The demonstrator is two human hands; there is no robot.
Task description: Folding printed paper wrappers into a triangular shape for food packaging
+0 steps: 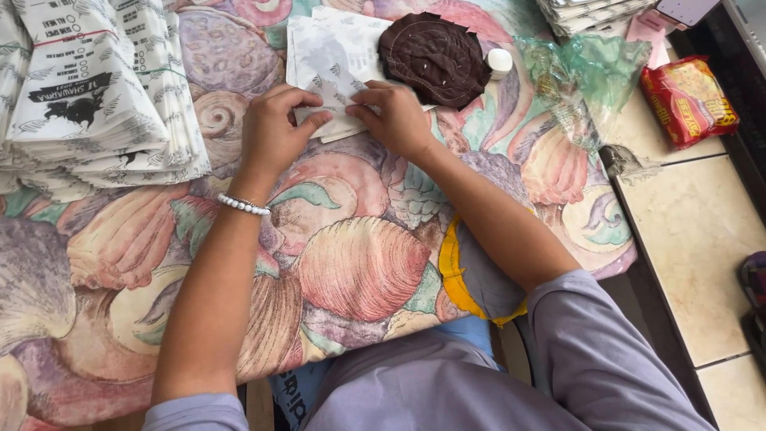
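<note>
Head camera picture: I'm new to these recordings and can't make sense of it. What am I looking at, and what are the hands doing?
The one camera sits on a person's head, looking down at their own bare arms. Both hands, left hand and right hand, press on a printed white paper sheet lying on a shell-patterned cloth. Beside it lie a dark brown round pad, a small white cap and crumpled green plastic. A stack of folded printed papers lies left; a red snack packet lies right.

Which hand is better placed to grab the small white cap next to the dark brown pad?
Right, probably. The right hand rests on the white printed paper sheet, nearer the small white cap beside the dark brown round pad. The left hand would have to cross over it.
</note>
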